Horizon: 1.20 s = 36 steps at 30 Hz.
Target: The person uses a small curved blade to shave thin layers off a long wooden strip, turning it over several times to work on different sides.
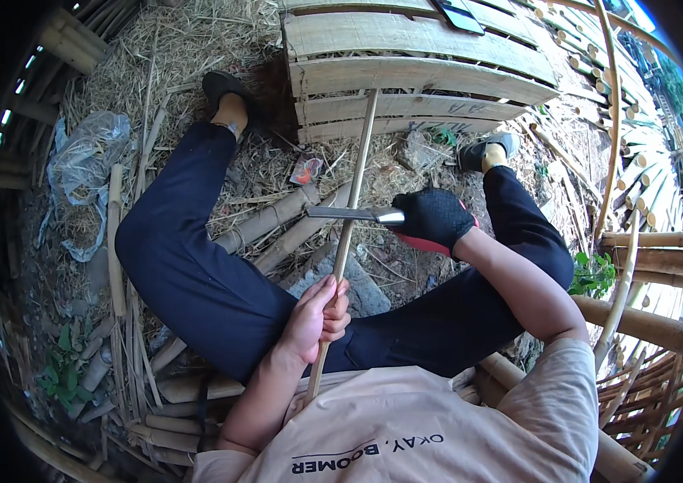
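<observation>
Pale tan bamboo or wood forms the long, slim strip (344, 245) slanting between your legs in dark blue trousers (196, 249), its upper end over the pale slatted wooden crate (422, 76) (whether it touches there, I cannot tell), its lower end at your beige short-sleeved T-shirt (406, 414). You seem to be shaving or trimming the strip: the straight silver metal blade (367, 215) lies crosswise over it, farther from your body than your bare left hand (321, 318). The next move probably calls for a shallow, even stroke along the strip, edge kept away from those bare fingers. Your left forearm comes up from the lower edge, fingers wrapped round the strip, thumb on top. Your right hand in a black glove with red trim (435, 219) reaches inward, elbow bent, fingers curled around the blade's handle, mostly hidden.
</observation>
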Available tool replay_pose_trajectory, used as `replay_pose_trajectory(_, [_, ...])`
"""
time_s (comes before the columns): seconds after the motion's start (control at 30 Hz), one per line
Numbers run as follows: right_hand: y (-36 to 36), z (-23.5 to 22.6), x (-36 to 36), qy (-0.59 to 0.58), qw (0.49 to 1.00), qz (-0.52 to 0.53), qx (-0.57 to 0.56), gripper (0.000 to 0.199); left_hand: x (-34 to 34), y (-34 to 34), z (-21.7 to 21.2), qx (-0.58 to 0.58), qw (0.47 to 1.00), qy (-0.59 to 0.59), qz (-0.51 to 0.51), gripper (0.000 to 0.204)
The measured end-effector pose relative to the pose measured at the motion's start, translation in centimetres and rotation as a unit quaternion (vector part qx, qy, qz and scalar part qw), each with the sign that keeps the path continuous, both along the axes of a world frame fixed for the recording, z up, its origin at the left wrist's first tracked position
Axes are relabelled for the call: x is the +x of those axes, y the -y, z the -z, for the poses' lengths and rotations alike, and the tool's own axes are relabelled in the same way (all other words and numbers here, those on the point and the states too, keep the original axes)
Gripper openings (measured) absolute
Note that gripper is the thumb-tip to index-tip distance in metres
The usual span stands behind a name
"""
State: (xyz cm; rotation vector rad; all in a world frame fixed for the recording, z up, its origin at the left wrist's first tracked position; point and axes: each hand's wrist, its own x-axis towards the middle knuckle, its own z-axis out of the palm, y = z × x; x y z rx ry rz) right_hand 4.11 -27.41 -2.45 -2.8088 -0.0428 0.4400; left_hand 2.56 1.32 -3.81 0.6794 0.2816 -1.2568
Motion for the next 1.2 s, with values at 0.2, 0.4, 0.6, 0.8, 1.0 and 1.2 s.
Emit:
replay_pose_trajectory(0.2, [0.3,0.0,0.1,-0.035,0.998,0.025,-0.037,0.020,-0.2,0.5,0.2,0.042,0.999,0.017,0.014,0.027])
replay_pose_trajectory(0.4, [1.0,0.7,0.6,-0.013,0.997,0.052,-0.062,0.020,0.0,0.6,-0.2,0.049,0.998,0.021,0.012,0.026])
replay_pose_trajectory(0.6, [8.8,1.1,1.9,0.043,0.974,0.185,-0.121,0.026,0.1,0.1,-0.3,0.007,1.000,-0.004,0.006,0.026])
replay_pose_trajectory(0.8, [3.6,-0.8,1.3,-0.023,0.985,0.169,-0.009,0.040,0.1,0.1,-0.2,-0.008,1.000,-0.014,-0.006,0.025])
replay_pose_trajectory(1.0, [-0.1,0.1,-0.1,-0.041,0.998,-0.027,0.047,0.035,0.3,-0.1,0.0,-0.024,1.000,-0.018,-0.003,0.026])
replay_pose_trajectory(1.2, [0.7,-0.2,0.7,-0.084,0.996,0.020,-0.015,0.028,0.1,0.1,0.3,-0.011,1.000,-0.022,0.012,0.026])
